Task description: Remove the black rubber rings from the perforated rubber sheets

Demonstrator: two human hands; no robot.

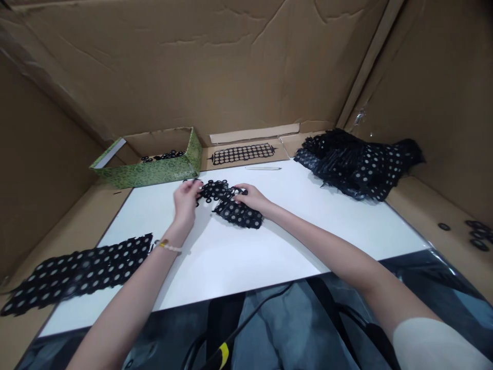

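Note:
A black punched sheet full of rings (pixel 231 204) lies in the middle of the white board (pixel 269 246). My left hand (pixel 185 201) pinches its left end, fingers curled round the rings. My right hand (pixel 252 199) rests on the sheet's right part, fingers bent and pressing on it. Both hands are closed on the same sheet.
A green box (pixel 154 172) holding loose black rings (pixel 164 155) stands at the back left. A pile of black sheets (pixel 358 162) lies back right, an emptied holed sheet (pixel 77 272) front left, another sheet (pixel 242 153) and a white pen (pixel 264 168) behind. Cardboard walls surround everything.

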